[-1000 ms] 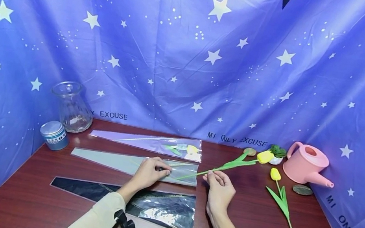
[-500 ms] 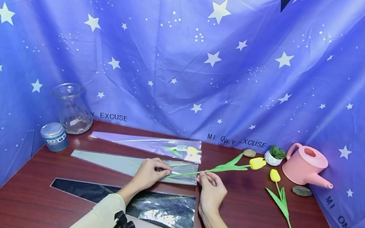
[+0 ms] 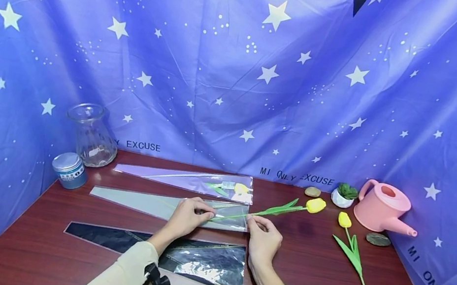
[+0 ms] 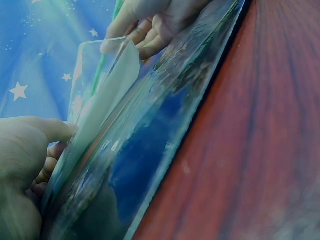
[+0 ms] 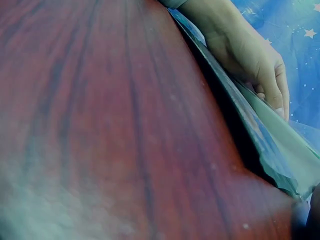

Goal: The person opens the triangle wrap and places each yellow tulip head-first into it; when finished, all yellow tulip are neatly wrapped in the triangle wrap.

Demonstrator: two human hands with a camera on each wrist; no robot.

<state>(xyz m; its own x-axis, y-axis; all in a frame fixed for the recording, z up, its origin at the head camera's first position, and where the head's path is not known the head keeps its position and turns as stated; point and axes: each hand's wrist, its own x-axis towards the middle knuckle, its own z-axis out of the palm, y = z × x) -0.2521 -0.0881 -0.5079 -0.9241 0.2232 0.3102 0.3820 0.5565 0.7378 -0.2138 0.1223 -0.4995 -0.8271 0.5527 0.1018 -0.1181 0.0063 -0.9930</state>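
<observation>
My left hand [image 3: 186,216] pinches the clear upper layer of a pale grey-green tapered flower sleeve [image 3: 134,200]. In the left wrist view, thumb and fingers lie on either side of that film [image 4: 82,115]. At the sleeve's wide right end, my right hand [image 3: 264,242] pinches the stem of a yellow tulip [image 3: 315,205]. Its stem runs into the sleeve, while leaves and bloom stick out to the right. Fingertips partly hide where the stem is gripped. In the right wrist view, the left hand [image 5: 255,65] is bent over the sleeve; the right hand is mostly out of sight.
Behind lies a purple sleeve [image 3: 178,177] with a tulip inside; in front, a black sleeve [image 3: 201,258]. Another yellow tulip [image 3: 352,254] lies right. Around stand a glass vase [image 3: 96,141], blue jar [image 3: 69,171], potted plant [image 3: 343,195], stones [image 3: 378,239] and pink watering can [image 3: 382,204].
My right hand has moved left, sliding the tulip's stem farther into the grey-green sleeve. The bloom has shifted left and slightly down. My left hand has stayed in place.
</observation>
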